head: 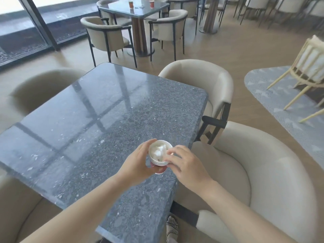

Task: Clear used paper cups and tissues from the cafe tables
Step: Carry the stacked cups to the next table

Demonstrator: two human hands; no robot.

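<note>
Left hand point(136, 161) is wrapped around a stack of nested cups point(158, 162), held just over the table's point(87, 120) near right edge, with tissue point(160, 150) stuffed in the top one. Right hand point(188, 163) has its fingertips on the rim, can't tell if they're pinching anything. Two red cups point(131, 4) sit on the far table point(122, 12).

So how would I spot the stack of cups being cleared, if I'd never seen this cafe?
Find the near dark stone table. Above its right edge the left hand holds a stack of cups. It alone has white tissue inside, unlike the two lone red cups on the far table.
</note>
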